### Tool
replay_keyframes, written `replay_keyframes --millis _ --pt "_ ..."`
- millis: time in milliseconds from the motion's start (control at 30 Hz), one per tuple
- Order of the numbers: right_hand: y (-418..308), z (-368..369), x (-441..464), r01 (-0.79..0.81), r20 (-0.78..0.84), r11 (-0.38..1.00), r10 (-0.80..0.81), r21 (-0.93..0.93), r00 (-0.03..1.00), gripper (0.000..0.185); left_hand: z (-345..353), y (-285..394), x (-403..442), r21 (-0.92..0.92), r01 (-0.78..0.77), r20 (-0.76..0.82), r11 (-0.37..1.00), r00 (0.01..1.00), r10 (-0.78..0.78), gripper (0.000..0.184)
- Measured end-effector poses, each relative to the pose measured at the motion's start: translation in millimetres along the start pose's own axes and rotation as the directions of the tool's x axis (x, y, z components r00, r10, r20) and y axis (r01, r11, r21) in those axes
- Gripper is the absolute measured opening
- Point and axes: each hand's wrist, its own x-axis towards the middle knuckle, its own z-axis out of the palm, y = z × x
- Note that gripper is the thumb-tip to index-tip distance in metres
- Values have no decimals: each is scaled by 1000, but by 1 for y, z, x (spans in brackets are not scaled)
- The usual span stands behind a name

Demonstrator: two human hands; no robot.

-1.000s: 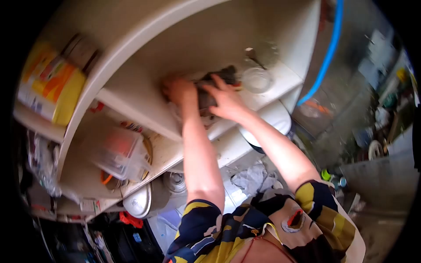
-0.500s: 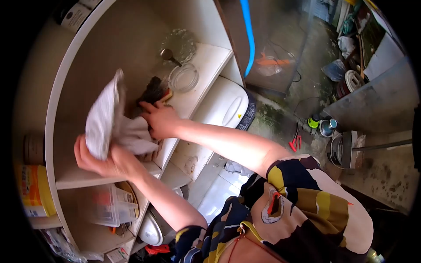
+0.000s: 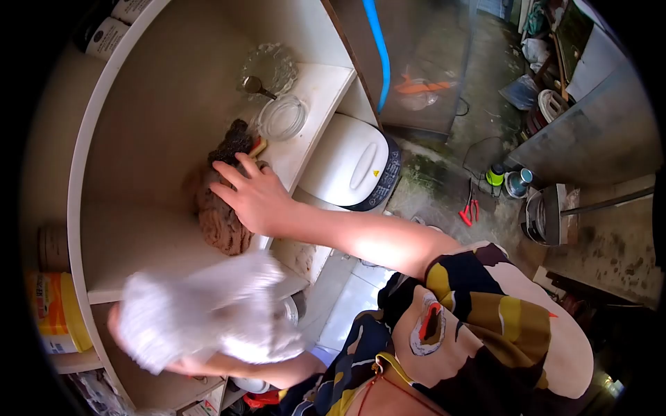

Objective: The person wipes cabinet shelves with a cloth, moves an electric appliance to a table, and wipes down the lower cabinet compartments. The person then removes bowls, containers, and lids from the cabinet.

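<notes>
- Pale shelving [image 3: 333, 80] with a curved front edge is seen around the right fingers, and a stained grey floor [image 3: 494, 76] is seen well apart from them, beyond a blue hose [image 3: 381, 55].
- The right arm is stretched across from the patterned shirt [image 3: 485, 312], with the right hand [image 3: 258, 197] held palm down and its fingers spread apart over a brown rag [image 3: 225, 225] and a dark scourer [image 3: 234, 142]; whether both are pressed cannot be told.
- The left arm is held lower, and a white cloth [image 3: 208, 312], blurred, is gripped by the left hand [image 3: 182, 365]; its fingers are clamped on the cloth but mostly hidden by it.
- One brown rag is seen under and beside the right fingers, and one dark scourer at their tips.
- Two glass dishes are counted above the right fingers: a round dish [image 3: 282, 117] and a scalloped dish [image 3: 277, 66], with one spoon [image 3: 254, 85] beside them.
- One white lid [image 3: 345, 159] is seen near the right wrist, on the side away from the fingertips.
- One yellow tub [image 3: 61, 312] is placed beyond the left fingers, and one pair of red-handled pliers [image 3: 470, 211] is seen well apart from both hands.
</notes>
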Motion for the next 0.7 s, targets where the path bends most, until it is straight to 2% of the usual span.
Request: replay_keyframes --millis 33,100,167,200,233,267,300,333,367,433,467,500,567,600,633,667,700 --pt "5 -6 -9 -3 -2 1000 3 -9 1000 43 4 0 -14 4 83 73 997 994 -83 40" --pt "18 -17 -33 127 -144 917 -78 378 987 34 11 -5 -40 -30 267 207 963 944 -255 41" --pt "35 -28 -71 56 -85 819 -8 571 996 21 14 -21 -65 -147 533 322 833 822 -469 44" --pt "40 -30 -95 -177 105 660 148 730 983 22 15 -26 -79 -218 674 419 706 718 -556 49" --pt "45 -33 -118 -401 317 436 255 805 914 24 19 -31 -92 -259 743 486 618 653 -581 47" --pt "50 -36 -139 -607 551 137 302 782 778 30 25 -34 -105 -280 838 531 468 541 -652 50" --pt "51 -37 -158 -735 753 -186 268 652 601 37 30 -45 -123 -338 830 597 443 553 -581 48" --pt "50 -36 -171 -764 882 -448 150 464 447 47 35 -53 -142 -327 848 611 418 527 -591 51" --pt "56 -21 -198 -690 841 -520 111 503 529 45 40 -58 -158 -321 861 622 394 505 -598 54" --pt "57 -56 -196 -623 909 -720 26 306 417 40 49 -60 -181 -128 923 663 364 353 -661 65" --pt "65 -40 -210 -533 886 -718 275 448 374 36 51 -72 -200 -87 884 710 459 379 -594 75" --pt "71 -32 -220 -620 829 -564 472 546 300 34 54 -82 -215 -12 839 772 544 353 -528 80" --pt "74 -35 -205 -636 653 -279 584 719 482 34 66 -88 -236 -12 852 769 524 342 -539 78" --pt "83 -43 -199 -636 657 -287 587 716 474 34 71 -105 -251 -74 922 719 381 314 -620 73" --pt "92 -51 -193 -822 788 -197 468 535 400 35 73 -123 -261 -141 962 666 233 266 -697 68" --pt "104 -54 -188 -941 890 -68 353 331 287 36 77 -136 -258 -132 990 650 54 128 -749 54" --pt "121 -53 -191 -941 894 -79 347 329 284 36 83 -141 -254 -177 983 618 -42 78 -782 44"
